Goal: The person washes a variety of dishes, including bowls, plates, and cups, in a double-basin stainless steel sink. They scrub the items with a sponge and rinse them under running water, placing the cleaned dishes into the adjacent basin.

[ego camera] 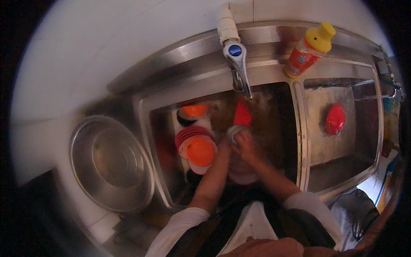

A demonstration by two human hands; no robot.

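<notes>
In the left sink basin, my right hand (246, 146) is closed on a greyish scrubber (236, 131). A red perforated item (242, 114) reaches from the scrubber towards the faucet. Beside it, my left hand (226, 144) is blurred and partly hidden, so its grip cannot be made out. Left of my hands are stacked red-rimmed plates (192, 132) with an orange bowl (200, 152) on top. Behind them, an orange bowl (195, 110) rests by a black one (185, 119). A pale round dish (243, 175) lies beneath my right forearm.
A chrome faucet (238, 66) overhangs the basin's back edge. On the rear ledge stands a yellow-capped bottle (308, 51). The right basin holds a red bowl-like item (336, 119) under running water. A large metal bowl (112, 163) sits left of the sink.
</notes>
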